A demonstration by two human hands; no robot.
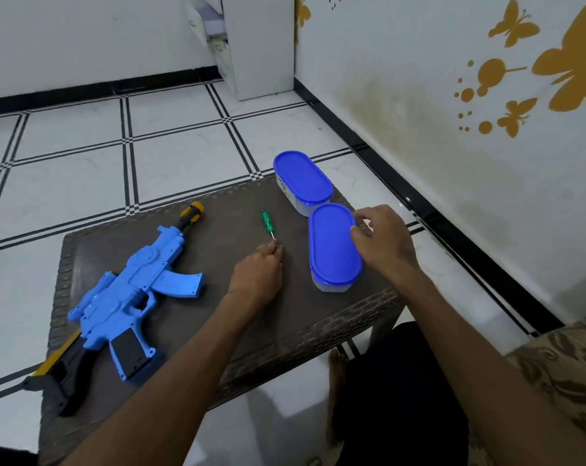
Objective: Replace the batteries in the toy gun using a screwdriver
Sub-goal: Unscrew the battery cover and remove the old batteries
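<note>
On the dark brown woven worktop [335, 317], a blue plastic toy gun [133, 290] lies at the left. The left hand [256, 275] pinches the metal tip of a green-handled screwdriver [267, 223], it seems. The right hand [384, 243] grasps the rim of the nearer blue-lidded oval container [333, 247].
</note>
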